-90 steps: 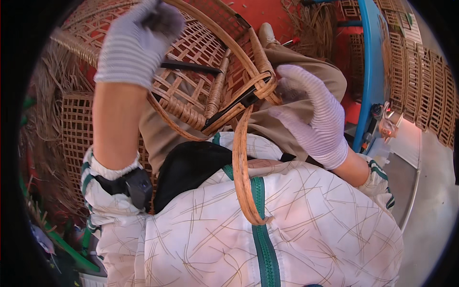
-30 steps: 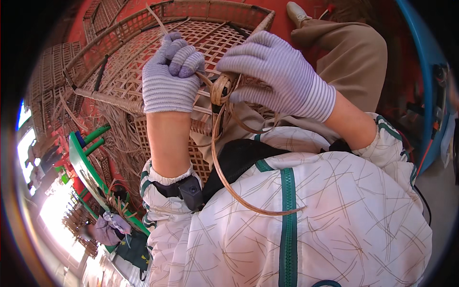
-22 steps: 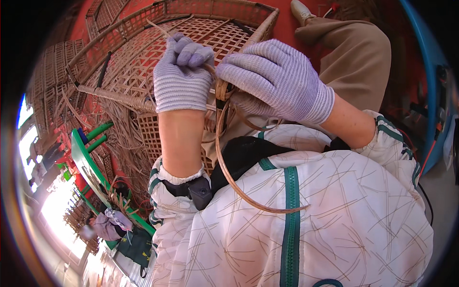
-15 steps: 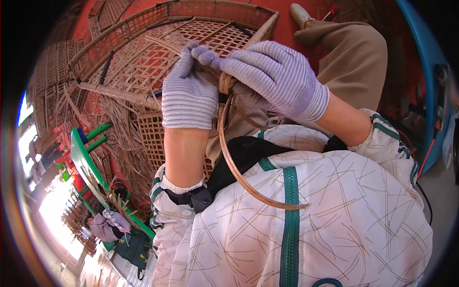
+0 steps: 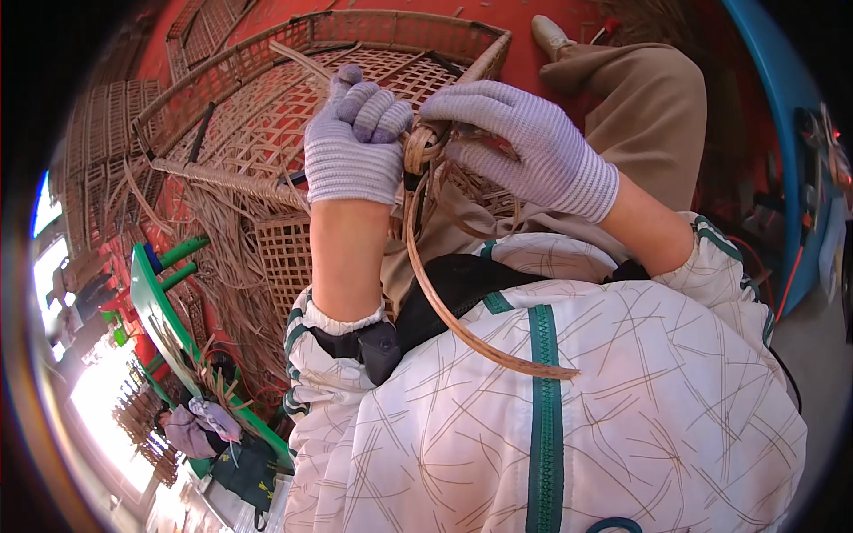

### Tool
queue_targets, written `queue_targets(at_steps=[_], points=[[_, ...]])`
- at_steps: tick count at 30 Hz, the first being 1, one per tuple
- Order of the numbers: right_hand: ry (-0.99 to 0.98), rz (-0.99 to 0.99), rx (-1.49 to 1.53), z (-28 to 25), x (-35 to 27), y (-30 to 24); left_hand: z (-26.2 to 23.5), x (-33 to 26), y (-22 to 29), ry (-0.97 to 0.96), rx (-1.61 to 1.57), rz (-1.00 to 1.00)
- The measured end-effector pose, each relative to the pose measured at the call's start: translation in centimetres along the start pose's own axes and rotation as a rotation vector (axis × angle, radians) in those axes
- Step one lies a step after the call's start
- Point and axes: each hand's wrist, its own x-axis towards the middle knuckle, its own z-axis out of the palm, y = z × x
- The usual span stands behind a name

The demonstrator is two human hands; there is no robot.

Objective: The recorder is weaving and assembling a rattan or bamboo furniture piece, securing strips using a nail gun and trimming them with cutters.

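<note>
- A red floor (image 5: 711,22) lies under stacks of woven panels and loose strands on the person's left; a green frame (image 5: 155,311) stands beyond them and a blue rim (image 5: 782,115) curves along the right.
- The woven cane basket (image 5: 293,98) lies tilted over the person's lap, its open lattice facing the camera.
- The left hand (image 5: 351,147), gloved, has its fingers curled tightly about the basket's edge next to the wrap.
- The right hand (image 5: 524,147), gloved too, presses its fingers closed on the coiled cane strip (image 5: 425,147) at that edge.
- The strip's free length (image 5: 462,329) arcs down over the white jacket (image 5: 551,426), its end resting there.
- Likely risk: the springy strip slips from the gloves and the wrap loosens.
- Another: bent too sharply at the coil, the cane may split.
- The loose tail could also catch on the jacket and drag.
- Hidden: the thumbs, the coil's underside, and how the strip is anchored.
- The basket's near edge is covered by the hands.
</note>
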Motion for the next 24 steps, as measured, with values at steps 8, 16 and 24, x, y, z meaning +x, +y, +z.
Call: queue_targets(at_steps=[8, 16, 24], points=[[0.106, 0.013, -0.084, 0.0, 0.3, -0.6, -0.7, 1.6, -0.4, 0.031, 0.174, 0.06], [-0.026, 0.941, 0.437, -0.4, 0.5, -2.9, 0.1, 2.1, -1.6, 0.018, 0.058, -0.003], [0.048, 0.774, 0.231, -1.6, 2.8, -3.8, 4.6, 4.2, -3.5, 0.15, 0.048, -0.094]])
